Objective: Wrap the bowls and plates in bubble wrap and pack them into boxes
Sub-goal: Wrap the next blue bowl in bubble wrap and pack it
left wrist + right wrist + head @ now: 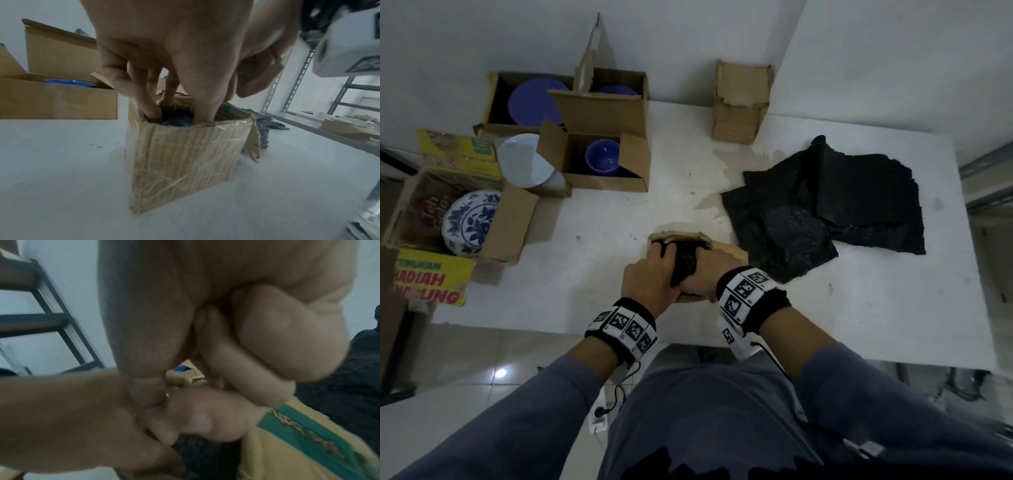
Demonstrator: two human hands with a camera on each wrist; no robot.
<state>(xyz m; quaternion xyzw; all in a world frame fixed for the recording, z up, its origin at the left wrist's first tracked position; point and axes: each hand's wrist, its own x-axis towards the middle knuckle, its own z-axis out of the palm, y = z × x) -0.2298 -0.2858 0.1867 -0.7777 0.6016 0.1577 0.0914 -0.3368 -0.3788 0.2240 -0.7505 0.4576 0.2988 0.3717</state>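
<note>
A small taped cardboard box [678, 235] [180, 154] stands near the table's front edge. Inside it sits a bundle wrapped in black bubble wrap [683, 263] [174, 119] [205, 456]. My left hand [654, 277] [176, 113] reaches down into the box, its fingers [151, 110] and thumb tucked on either side of the bundle and holding it. My right hand [709, 274] [257, 353] is over the box's right side with fingers curled into a fist. Nothing shows inside that fist. What the wrap covers is hidden.
Loose black bubble wrap sheets [825, 205] lie to the right. At left, open boxes hold a blue bowl [602, 157], blue plates [536, 101] and a blue-and-white plate [470, 222]; a white plate [524, 161] leans between them. A small closed box [741, 102] stands at the back.
</note>
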